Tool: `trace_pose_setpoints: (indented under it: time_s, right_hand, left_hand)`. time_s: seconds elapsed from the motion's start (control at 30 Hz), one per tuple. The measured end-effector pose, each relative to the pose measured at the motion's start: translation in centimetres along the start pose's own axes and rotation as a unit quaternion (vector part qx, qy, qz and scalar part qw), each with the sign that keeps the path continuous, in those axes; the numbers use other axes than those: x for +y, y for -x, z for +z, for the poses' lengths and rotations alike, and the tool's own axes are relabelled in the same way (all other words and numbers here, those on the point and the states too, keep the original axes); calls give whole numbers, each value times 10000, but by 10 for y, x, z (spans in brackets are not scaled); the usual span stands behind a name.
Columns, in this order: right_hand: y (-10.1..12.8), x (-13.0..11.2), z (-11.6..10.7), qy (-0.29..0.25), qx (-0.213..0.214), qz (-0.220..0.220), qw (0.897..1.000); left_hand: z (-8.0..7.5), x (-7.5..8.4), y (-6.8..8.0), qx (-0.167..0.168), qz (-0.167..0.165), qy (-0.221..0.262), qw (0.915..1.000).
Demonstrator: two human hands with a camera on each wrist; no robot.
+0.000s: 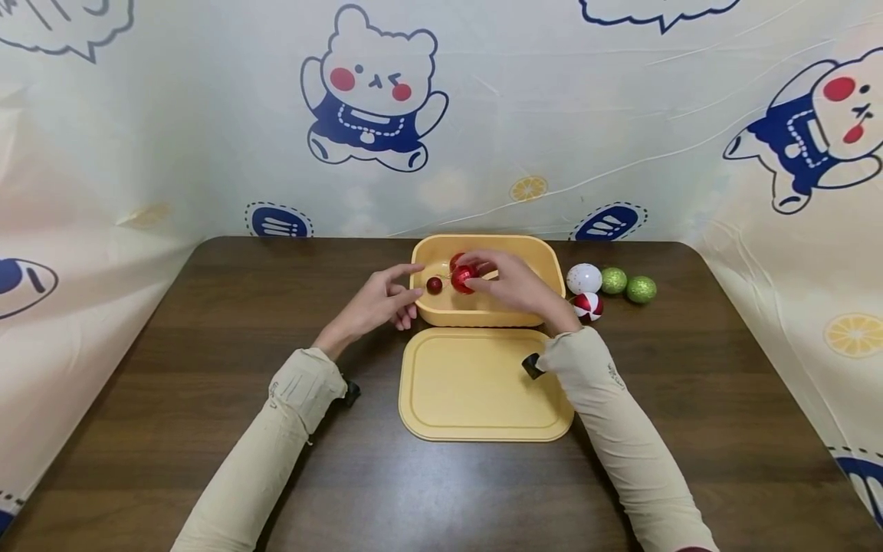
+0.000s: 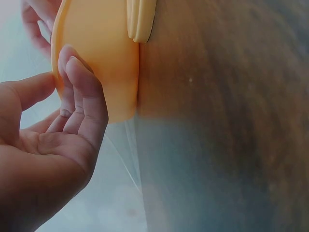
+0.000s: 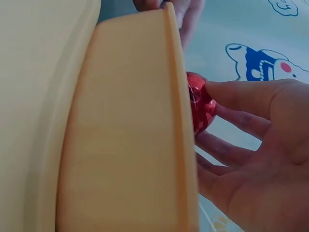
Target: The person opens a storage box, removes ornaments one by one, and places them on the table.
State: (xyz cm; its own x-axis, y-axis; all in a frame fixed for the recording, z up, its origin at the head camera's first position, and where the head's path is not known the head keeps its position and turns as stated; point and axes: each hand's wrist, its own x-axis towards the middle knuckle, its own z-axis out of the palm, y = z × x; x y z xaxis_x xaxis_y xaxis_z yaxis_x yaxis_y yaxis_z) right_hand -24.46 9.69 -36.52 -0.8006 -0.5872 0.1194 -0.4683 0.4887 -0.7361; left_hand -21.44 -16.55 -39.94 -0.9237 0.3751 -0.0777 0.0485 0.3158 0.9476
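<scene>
A shiny red bauble [image 1: 463, 280] is pinched between the thumb and fingers of my right hand [image 1: 512, 282], over the yellow box [image 1: 490, 317]. In the right wrist view the bauble [image 3: 202, 102] shows just past the box rim, partly hidden by it. Inside the box are a small dark red ball [image 1: 434, 285] and another red bauble [image 1: 455, 261], partly covered by the one in my hand. My left hand [image 1: 383, 297] is at the box's left end. Its thumb touches the rim in the left wrist view, and its other fingers bend loosely beside the outer wall [image 2: 116, 82].
A yellow lid [image 1: 483, 387] lies flat in front of the box. Right of the box sit a white ball [image 1: 583, 278], a red-and-white ball [image 1: 588, 307] and two glittery green balls [image 1: 641, 290]. A printed cloth [image 1: 483, 115] hangs behind the brown table [image 1: 207, 345].
</scene>
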Motion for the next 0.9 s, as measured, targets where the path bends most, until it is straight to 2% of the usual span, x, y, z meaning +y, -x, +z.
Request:
trace_pose_setpoints:
  time_s: [0.33,0.9]
  right_hand:
    - [17,-3,-13,268,230,-130,9993]
    - [53,-10,-27,669,194,-121,9975]
  left_hand:
    - [-1,2,2,5,-53,85,9999]
    - [0,1,2,-15,-16,97,10000]
